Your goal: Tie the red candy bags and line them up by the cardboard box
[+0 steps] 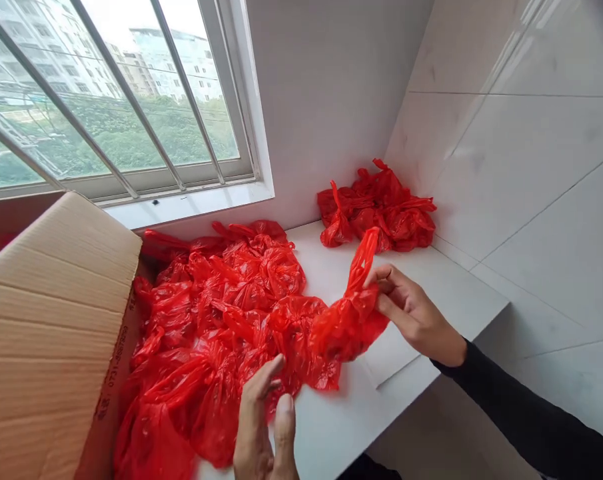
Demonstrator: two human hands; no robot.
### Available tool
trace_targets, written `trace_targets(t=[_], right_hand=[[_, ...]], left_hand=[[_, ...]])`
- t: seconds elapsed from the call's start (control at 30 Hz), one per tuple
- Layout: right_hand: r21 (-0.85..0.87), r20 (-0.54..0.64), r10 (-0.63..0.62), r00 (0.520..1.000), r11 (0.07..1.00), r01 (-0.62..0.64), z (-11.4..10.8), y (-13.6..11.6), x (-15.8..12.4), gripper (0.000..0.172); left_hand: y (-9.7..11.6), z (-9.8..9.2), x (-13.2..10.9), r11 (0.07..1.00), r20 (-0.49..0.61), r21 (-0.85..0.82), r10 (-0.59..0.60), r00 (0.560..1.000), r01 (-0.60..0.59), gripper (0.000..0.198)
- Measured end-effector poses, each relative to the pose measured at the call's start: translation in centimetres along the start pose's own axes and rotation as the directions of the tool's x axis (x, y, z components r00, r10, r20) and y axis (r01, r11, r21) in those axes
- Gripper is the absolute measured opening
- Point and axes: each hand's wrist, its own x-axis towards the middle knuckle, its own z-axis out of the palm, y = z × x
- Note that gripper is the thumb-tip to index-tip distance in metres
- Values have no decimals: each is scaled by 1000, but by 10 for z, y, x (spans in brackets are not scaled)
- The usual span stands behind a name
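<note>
A knotted red plastic bag (pixel 348 327) is held by the right hand (pixel 416 317) above a white tabletop (pixel 326 433). The bag is pinched at its side, close to the knot, between the thumb and the bent fingers, and its gathered handles (pixel 364 257) are pointed upward; whether its lower edge is in contact with the bags behind it cannot be told. The left hand (pixel 266 427) is held partly open at the near edge of the view, with the thumb parted from the fingers and nothing gripped; contact between its fingertips and the bags beyond cannot be confirmed. The left portion of the tabletop is covered by a broad spread of similar red bags (pixel 221 320), packed closely together, many with their tied ends uppermost. A smaller heap of red bags (pixel 381 207) is set well apart from it, in the corner where the plain wall (pixel 326 87) is met by the tiled wall (pixel 531 167). The spread is bordered on the left by a cardboard box (pixel 56 320), of which a flap is folded outward and the side is marked with dark lettering (pixel 112 377). The right forearm is covered by a black sleeve (pixel 531 420). Behind the box, a window (pixel 151 73) is crossed by metal bars (pixel 188 92), through which trees (pixel 176 127) and pale buildings (pixel 154 53) are seen
</note>
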Motion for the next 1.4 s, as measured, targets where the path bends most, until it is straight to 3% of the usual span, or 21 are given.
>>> trace_targets(t=[0.1,0.2,0.27,0.47,0.57,0.67,0.73,0.93,1.07,1.2,1.4], right_hand=[[130,138,102,985,984,-120,31,5,-36,11],[193,167,169,971,961,-201,51,18,-56,12],[194,167,199,966,954,-230,57,26,-63,11],[38,185,255,949,963,-266,56,29,-73,16],[-118,149,254,956,964,-238,59,26,-76,24],[-170,137,238,962,962,-214,64,26,-76,14],[-152,149,215,965,970,-192,66,26,-77,2],[-33,264,177,948,984,-174,66,27,-82,17],[87,337,232,913,957,-276,66,31,-82,22],[35,368,232,900,964,-263,69,32,-77,24],[0,323,254,911,963,-269,74,27,-75,7]], left_hand=[[29,-5,7,993,214,-37,-98,972,109,41],[32,-5,4,939,415,-90,-268,869,332,37],[26,-4,-3,901,447,-103,-336,829,421,34],[19,-6,-16,841,410,-165,-416,811,515,33],[22,-5,-17,824,375,-206,-432,820,528,28],[22,-4,-18,845,338,-198,-417,844,497,24],[20,-6,-19,871,315,-161,-401,860,465,22],[9,-12,-24,950,227,-122,-255,940,287,8],[7,-14,-26,940,234,-151,-265,935,305,4],[6,-13,-25,939,227,-160,-266,937,306,5],[3,-14,-26,931,229,-159,-289,930,328,5]])
